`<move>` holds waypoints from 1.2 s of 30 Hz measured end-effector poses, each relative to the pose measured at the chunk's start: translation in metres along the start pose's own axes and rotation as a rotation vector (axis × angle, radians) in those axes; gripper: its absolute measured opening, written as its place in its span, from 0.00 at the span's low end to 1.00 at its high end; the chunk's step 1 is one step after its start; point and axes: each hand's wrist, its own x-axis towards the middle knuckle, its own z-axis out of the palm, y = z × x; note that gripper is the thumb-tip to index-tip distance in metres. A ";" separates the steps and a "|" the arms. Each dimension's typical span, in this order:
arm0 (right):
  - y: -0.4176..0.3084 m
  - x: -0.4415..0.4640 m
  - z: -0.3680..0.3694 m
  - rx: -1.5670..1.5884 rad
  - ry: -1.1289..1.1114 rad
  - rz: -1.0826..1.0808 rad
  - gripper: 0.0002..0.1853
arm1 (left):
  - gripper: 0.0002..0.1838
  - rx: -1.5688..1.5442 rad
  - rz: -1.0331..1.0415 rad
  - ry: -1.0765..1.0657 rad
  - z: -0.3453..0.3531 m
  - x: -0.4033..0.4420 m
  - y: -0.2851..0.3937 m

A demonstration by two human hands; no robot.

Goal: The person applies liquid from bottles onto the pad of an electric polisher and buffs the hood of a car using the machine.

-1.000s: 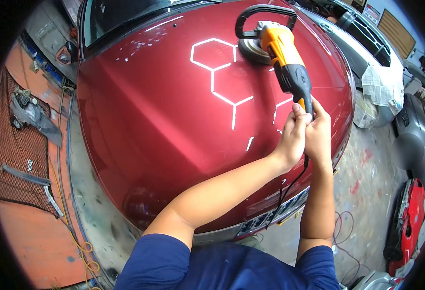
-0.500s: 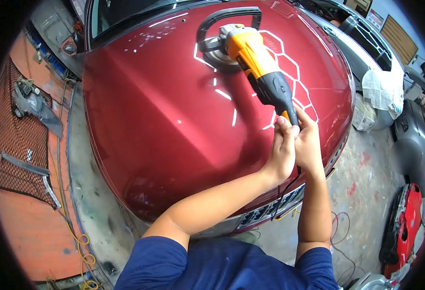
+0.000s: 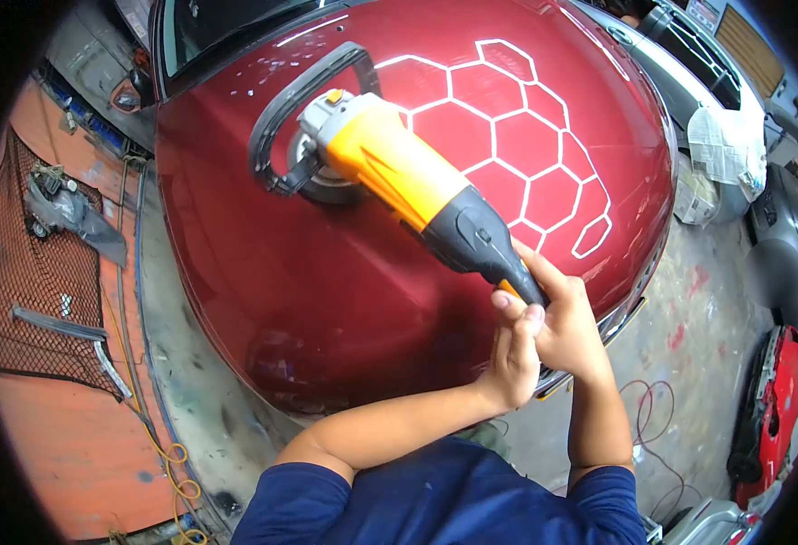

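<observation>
A yellow-and-black polisher (image 3: 403, 163) with a black loop handle (image 3: 267, 136) lies across the red car hood (image 3: 262, 272). Its round pad (image 3: 326, 186) is at the hood's upper middle, partly hidden by the tool's head. My right hand (image 3: 567, 322) wraps around the rear grip, close to the orange trigger. Pressed against the grip's end, beside my right hand, is my left hand (image 3: 514, 359) with its fingers closed; part of its hold is hidden.
White honeycomb-shaped light reflections cover the hood's right side. A silver car (image 3: 667, 64) stands at the right, with a paper-covered part (image 3: 726, 154) near it. A red car part (image 3: 780, 400) lies on the floor. At left are black netting (image 3: 49, 272) and a coiled yellow hose (image 3: 176, 463).
Both hands have drawn the polisher closer to me, and its head has swung left across the hood. The tool now lies more slanted. The grip has not been let go.
</observation>
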 end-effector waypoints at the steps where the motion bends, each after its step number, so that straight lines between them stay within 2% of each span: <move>1: 0.000 -0.003 -0.004 -0.014 -0.015 -0.001 0.34 | 0.20 0.021 0.041 0.031 0.005 -0.003 -0.001; 6: 0.016 -0.010 -0.013 -0.047 0.016 -0.051 0.35 | 0.21 -0.020 0.032 -0.016 0.014 -0.003 -0.002; 8: 0.018 -0.008 -0.018 -0.063 0.037 -0.027 0.35 | 0.21 -0.025 0.022 -0.058 0.015 0.004 -0.005; 11: 0.019 0.000 -0.028 -0.035 0.078 0.032 0.34 | 0.21 -0.016 0.057 -0.004 0.024 0.023 -0.013; 15: 0.024 0.010 -0.039 -0.026 0.178 0.067 0.33 | 0.20 -0.144 -0.048 -0.077 0.032 0.048 -0.010; 18: 0.031 0.016 -0.051 -0.074 0.231 0.096 0.32 | 0.23 -0.111 -0.084 -0.115 0.039 0.066 -0.009; 20: 0.038 0.019 -0.054 -0.081 0.307 0.069 0.31 | 0.24 -0.067 -0.033 -0.095 0.050 0.074 -0.002; 21: 0.046 0.022 -0.054 -0.091 0.361 -0.031 0.30 | 0.25 -0.054 -0.041 -0.105 0.052 0.078 -0.002; 24: 0.042 0.021 -0.061 -0.066 0.384 0.088 0.30 | 0.28 -0.065 -0.052 -0.137 0.058 0.086 -0.002; 36: 0.052 0.005 -0.077 -0.031 0.467 0.146 0.30 | 0.30 -0.021 -0.079 -0.204 0.078 0.087 -0.007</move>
